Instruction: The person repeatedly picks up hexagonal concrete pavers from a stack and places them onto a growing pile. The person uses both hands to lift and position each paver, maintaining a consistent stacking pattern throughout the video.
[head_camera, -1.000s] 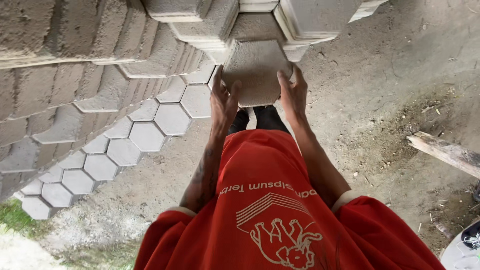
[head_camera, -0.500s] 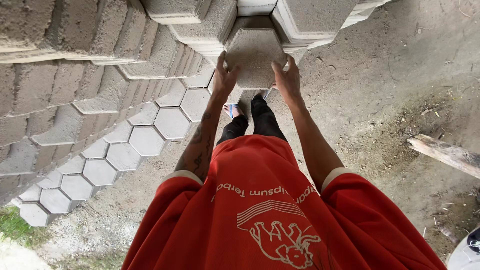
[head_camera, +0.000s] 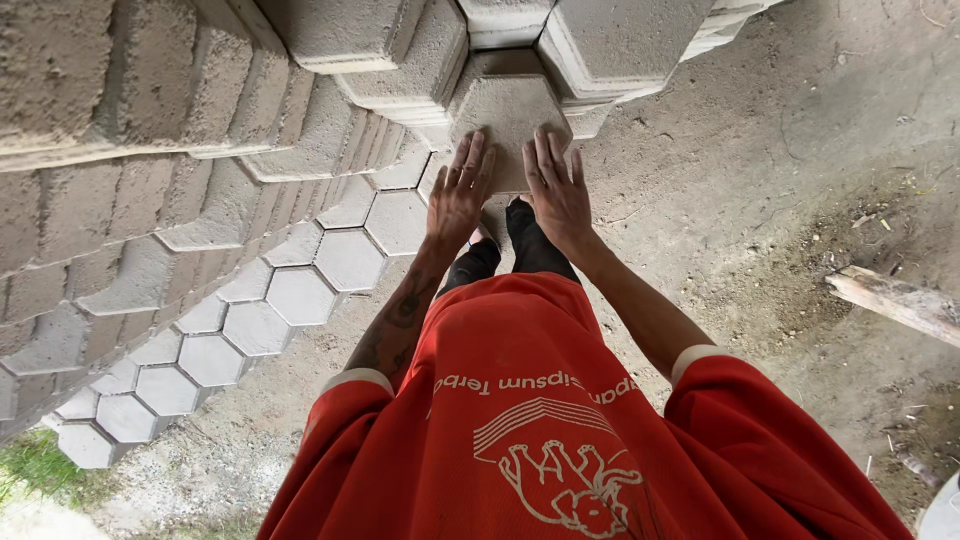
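Note:
A grey hexagonal concrete paver (head_camera: 505, 100) lies on top of the stack (head_camera: 330, 60) of like pavers in front of me. My left hand (head_camera: 462, 192) lies flat on its near edge with fingers spread. My right hand (head_camera: 558, 185) lies flat beside it, palm down on the same paver. Neither hand grips; both press on its top face. My red shirt fills the lower part of the view.
Stacked hexagonal pavers (head_camera: 150, 200) rise in stepped rows to the left, and a single layer of them (head_camera: 260, 300) lies on the ground. Bare dirt ground (head_camera: 780, 180) spreads to the right. A wooden plank (head_camera: 895, 300) lies at the right edge.
The paver went from being held by its sides in both hands to resting on the stack. My hands have shifted from its sides onto its top.

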